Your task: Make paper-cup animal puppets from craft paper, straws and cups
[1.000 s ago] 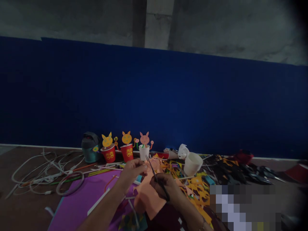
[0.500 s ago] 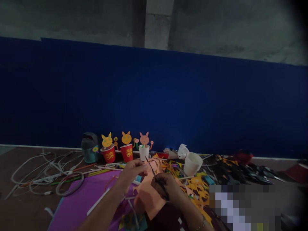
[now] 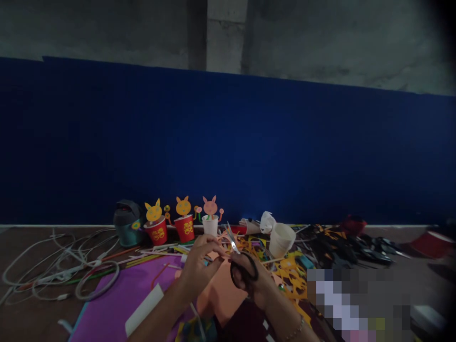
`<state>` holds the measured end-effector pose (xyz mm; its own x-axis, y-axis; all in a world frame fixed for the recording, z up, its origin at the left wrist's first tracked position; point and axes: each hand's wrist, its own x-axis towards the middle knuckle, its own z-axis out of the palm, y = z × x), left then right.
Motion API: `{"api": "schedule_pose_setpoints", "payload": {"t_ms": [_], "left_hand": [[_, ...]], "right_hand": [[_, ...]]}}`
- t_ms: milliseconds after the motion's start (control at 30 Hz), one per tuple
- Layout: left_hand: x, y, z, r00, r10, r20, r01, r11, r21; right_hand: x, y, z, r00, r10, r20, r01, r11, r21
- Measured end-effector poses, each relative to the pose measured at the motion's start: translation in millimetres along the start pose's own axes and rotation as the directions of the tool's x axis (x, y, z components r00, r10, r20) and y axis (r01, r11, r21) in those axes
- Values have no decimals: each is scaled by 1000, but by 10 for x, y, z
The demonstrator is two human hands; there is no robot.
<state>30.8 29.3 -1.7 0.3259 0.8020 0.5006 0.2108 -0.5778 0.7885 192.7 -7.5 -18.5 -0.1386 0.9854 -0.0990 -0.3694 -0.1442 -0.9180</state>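
Note:
My right hand (image 3: 257, 282) is closed round black-handled scissors (image 3: 232, 243), whose blades point up and away from me. Beside it, my left hand (image 3: 200, 267) is pinched with its fingertips close to the right hand's fingers. Whatever lies in that pinch is too small or hidden to make out. Below both hands lies a sheet of orange paper (image 3: 221, 294). Just beyond them stand a white cup (image 3: 211, 226) with a pink paper cat figure and two red cups (image 3: 185, 229) with yellow-orange cat figures.
Purple paper (image 3: 107, 304) lies at the left, near tangled white cables (image 3: 46, 270) and a teal container (image 3: 127, 230). A larger white cup (image 3: 281, 241) stands right of my hands, among yellow paper scraps (image 3: 290, 278). Dark tools (image 3: 370, 251) lie farther right, before a blue wall (image 3: 228, 142).
The scissors have turned in my right hand, so their handle loop and shiny blades show more. My left hand has come closer to the right. The view has shifted slightly.

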Motion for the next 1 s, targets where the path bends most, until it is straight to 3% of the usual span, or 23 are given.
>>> {"api": "schedule_pose_setpoints", "payload": {"t_ms": [67, 133, 233, 300, 400, 533, 700, 833, 900, 1000], "left_hand": [[-9, 28, -3, 997, 72, 9, -73, 996, 56], [-7, 48, 2, 998, 63, 14, -64, 996, 58], [12, 63, 29, 987, -163, 1, 162, 984, -78], [26, 60, 56, 940, -342, 12, 335, 914, -229], [35, 45, 96, 887, -456, 67, 442, 799, -408], [34, 58, 105, 875, -463, 142, 473, 757, -450], [52, 57, 30, 907, -366, 208, 421, 801, -425], [63, -2, -10, 870, -376, 319, 484, 776, -404], [61, -30, -4, 856, -417, 307, 515, 741, -431], [46, -48, 31, 839, -518, 166, 511, 646, -566]], "right_hand": [[-7, -3, -3, 1000, 4, 17, -5, 999, 46], [-12, -15, -4, 999, -16, 28, 14, 999, 42], [-13, -40, 3, 996, -92, 2, 92, 994, -54], [-8, -49, 15, 990, -135, -30, 131, 986, -104], [4, -42, 34, 989, -146, -40, 137, 977, -163], [16, -29, 27, 987, -159, -26, 148, 958, -248], [20, -74, -14, 997, -74, -2, 67, 912, -404], [-7, -140, 23, 994, -106, -30, 86, 916, -392], [-21, -142, 57, 984, -173, -49, 147, 931, -335], [-18, -60, 97, 967, -251, -45, 232, 941, -246]]}}
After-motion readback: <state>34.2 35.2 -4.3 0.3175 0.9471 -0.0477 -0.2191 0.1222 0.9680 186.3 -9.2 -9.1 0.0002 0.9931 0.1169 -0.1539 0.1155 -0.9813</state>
